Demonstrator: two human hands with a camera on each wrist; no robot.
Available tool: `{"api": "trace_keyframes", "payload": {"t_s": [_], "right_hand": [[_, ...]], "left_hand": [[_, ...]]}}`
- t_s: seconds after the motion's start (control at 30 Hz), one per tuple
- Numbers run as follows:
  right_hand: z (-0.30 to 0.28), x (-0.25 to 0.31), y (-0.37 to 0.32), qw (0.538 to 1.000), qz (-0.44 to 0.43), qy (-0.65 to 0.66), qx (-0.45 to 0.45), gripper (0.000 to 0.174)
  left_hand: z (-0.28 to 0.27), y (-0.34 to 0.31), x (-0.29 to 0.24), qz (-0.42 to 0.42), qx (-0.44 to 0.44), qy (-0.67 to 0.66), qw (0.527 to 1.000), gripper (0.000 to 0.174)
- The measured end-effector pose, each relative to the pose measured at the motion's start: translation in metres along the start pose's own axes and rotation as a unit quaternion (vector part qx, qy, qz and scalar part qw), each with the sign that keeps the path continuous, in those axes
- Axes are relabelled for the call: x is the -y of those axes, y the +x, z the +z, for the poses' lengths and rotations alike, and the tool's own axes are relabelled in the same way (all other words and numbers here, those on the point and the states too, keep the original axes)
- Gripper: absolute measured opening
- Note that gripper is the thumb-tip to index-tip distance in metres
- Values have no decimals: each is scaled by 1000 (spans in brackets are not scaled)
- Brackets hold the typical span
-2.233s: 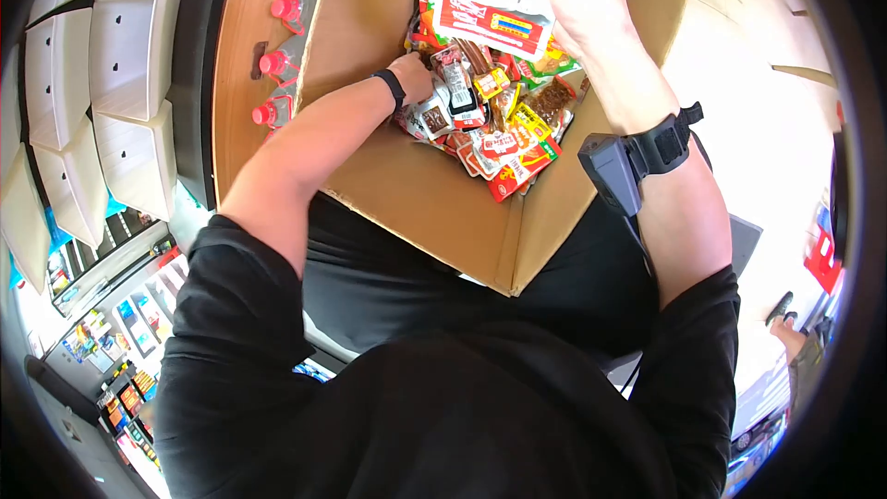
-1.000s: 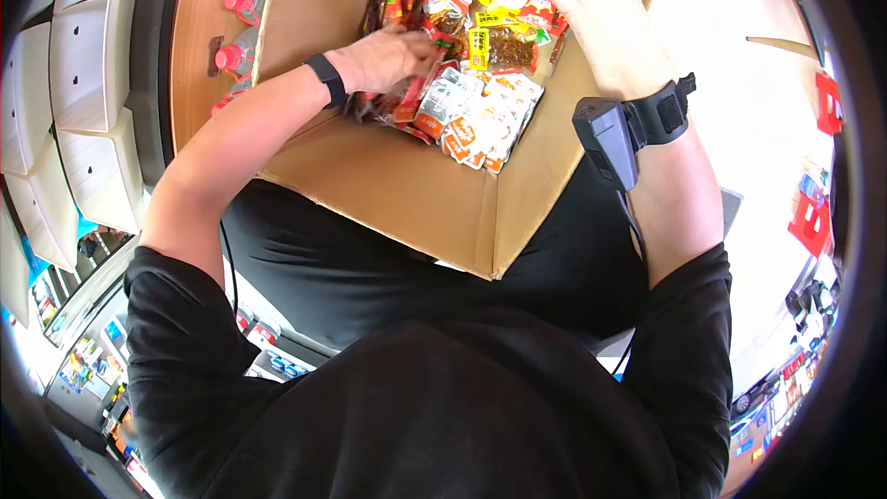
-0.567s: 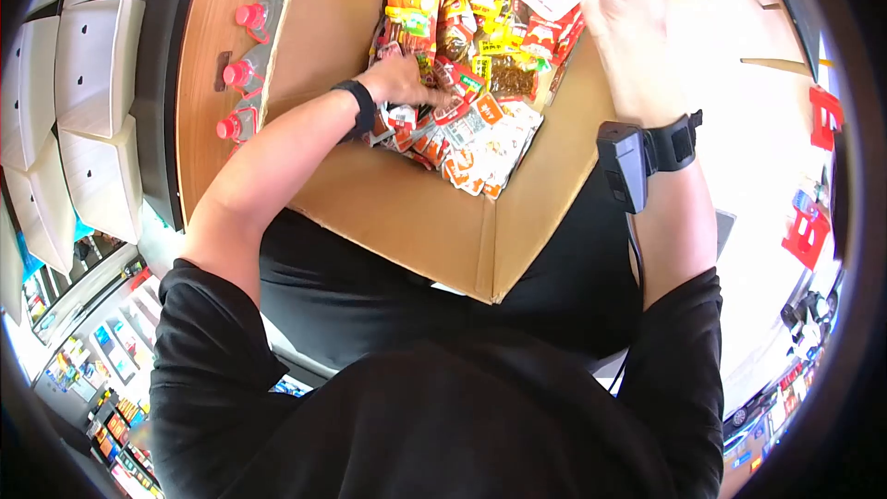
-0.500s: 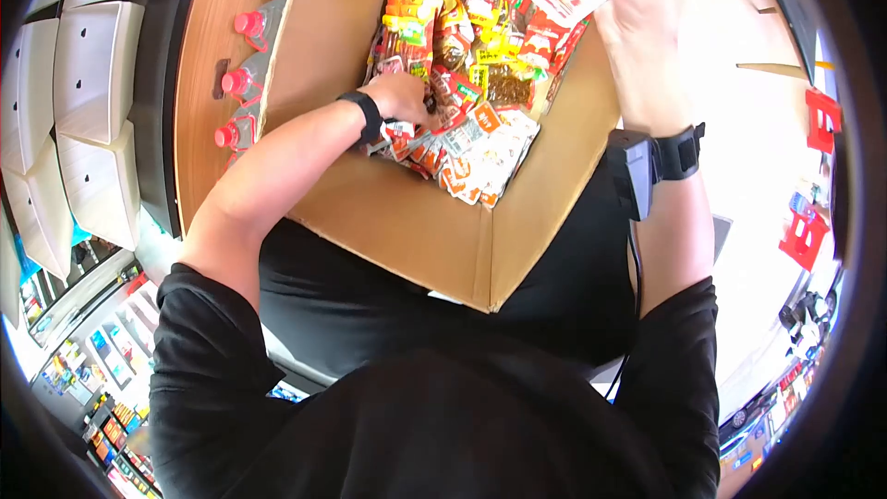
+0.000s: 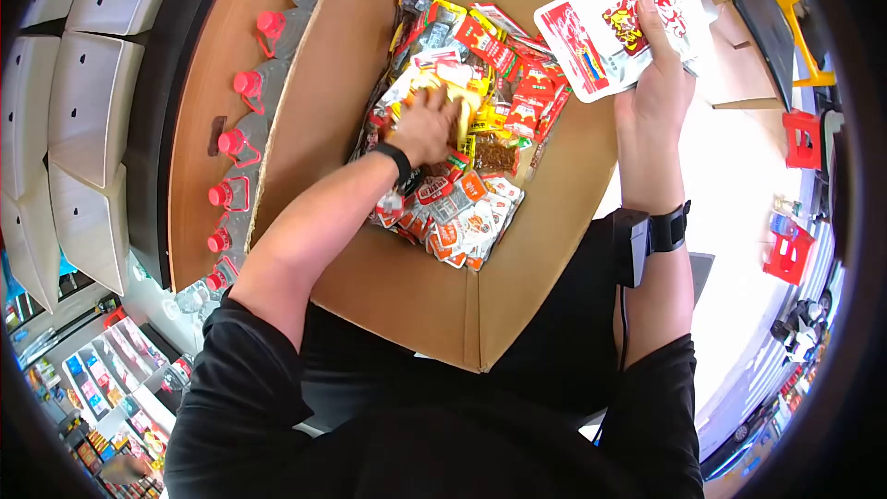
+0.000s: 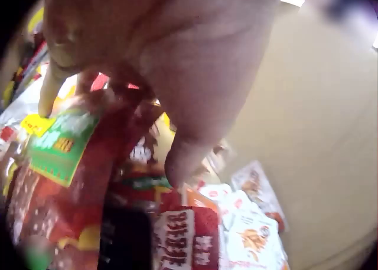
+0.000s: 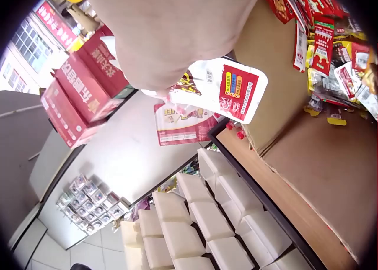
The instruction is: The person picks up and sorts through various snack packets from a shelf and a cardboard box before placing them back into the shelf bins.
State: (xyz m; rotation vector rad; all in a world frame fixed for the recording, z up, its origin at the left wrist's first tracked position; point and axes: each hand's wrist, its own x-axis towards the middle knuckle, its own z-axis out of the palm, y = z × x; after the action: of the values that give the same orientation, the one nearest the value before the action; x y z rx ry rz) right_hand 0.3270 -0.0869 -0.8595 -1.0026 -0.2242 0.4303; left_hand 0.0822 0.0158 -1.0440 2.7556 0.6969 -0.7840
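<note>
My right hand [image 5: 658, 97] holds a white-and-silver snack packet [image 5: 577, 46] with red print, thumb across its front, at the right side of the cardboard box [image 5: 545, 259]. In the right wrist view the same packet's red label [image 7: 241, 92] sticks out beyond the hand [image 7: 177, 34]. My left hand [image 5: 428, 129] is down in the box with its fingers spread over the pile of snack packets. Up close in the left wrist view, that hand [image 6: 189, 57] reaches over a red packet with a green label [image 6: 65, 143]; its thumb is beside a dark red packet [image 6: 186, 237].
Small white-and-orange packets [image 5: 471, 222] lie in the box's near corner; red packets [image 5: 531, 97] lie at its right wall. Bottles with red caps [image 5: 248, 85] line the wooden surface [image 5: 199, 129] to the left, beside white bins [image 5: 92, 83]. Red cartons [image 7: 88, 87] stand beyond.
My right hand has come lower into view, so the whole white packet shows. My left hand has moved farther into the box, from the near-left packets to the middle of the pile, its fingers now spread.
</note>
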Motion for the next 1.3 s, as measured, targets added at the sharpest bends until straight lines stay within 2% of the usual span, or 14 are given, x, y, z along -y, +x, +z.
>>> {"api": "trace_keyframes", "payload": {"t_s": [0.03, 0.07, 0.23, 0.33, 0.37, 0.4, 0.5, 0.57, 0.63, 0.87, 0.97, 1.07, 1.13, 1.3], "right_hand": [[-1, -1, 1, 1000, -9, -3, 0, 43], [0, -2, 2, 1000, -9, -2, 0, 43], [6, -10, 3, 1000, -11, -10, 5, 38], [8, -15, 2, 1000, -5, 5, 22, 38], [9, -16, 2, 1000, -3, 5, 22, 38], [9, -17, 2, 1000, 3, 12, 26, 38], [11, -18, -1, 999, 9, 18, 36, 38], [12, -18, -3, 999, 6, 17, 42, 38], [13, -17, -3, 999, 17, 11, 34, 37], [10, -15, -10, 998, 23, 14, 55, 39], [16, -12, -15, 997, 14, -30, 72, 44], [38, -3, -33, 997, 3, 51, 54, 38], [36, -6, -32, 997, -3, 43, 57, 40], [20, -11, -20, 997, 27, 22, 70, 41]], "left_hand": [[25, 3, -3, 94, 14, 55, 994, 89], [35, -9, -13, 111, -10, 23, 993, 80], [26, -50, -55, 279, 248, -29, 927, 55], [-1, -38, -48, 234, 246, -169, 925, 52], [-13, -37, -44, 182, 163, -209, 947, 50], [-8, -27, -33, 199, 23, -168, 965, 47], [-8, -5, 3, 10, -123, -164, 979, 37], [-37, -13, 23, -88, -49, -165, 981, 43], [10, 6, 55, -181, -122, -183, 959, 51], [56, 17, 87, -134, -187, -198, 953, 62], [37, 12, 80, -165, -146, -178, 959, 61], [23, 5, 80, -135, -59, -112, 983, 57], [10, 1, 83, -119, 77, -156, 978, 53], [28, 20, 106, -77, 42, -255, 963, 47]]}}
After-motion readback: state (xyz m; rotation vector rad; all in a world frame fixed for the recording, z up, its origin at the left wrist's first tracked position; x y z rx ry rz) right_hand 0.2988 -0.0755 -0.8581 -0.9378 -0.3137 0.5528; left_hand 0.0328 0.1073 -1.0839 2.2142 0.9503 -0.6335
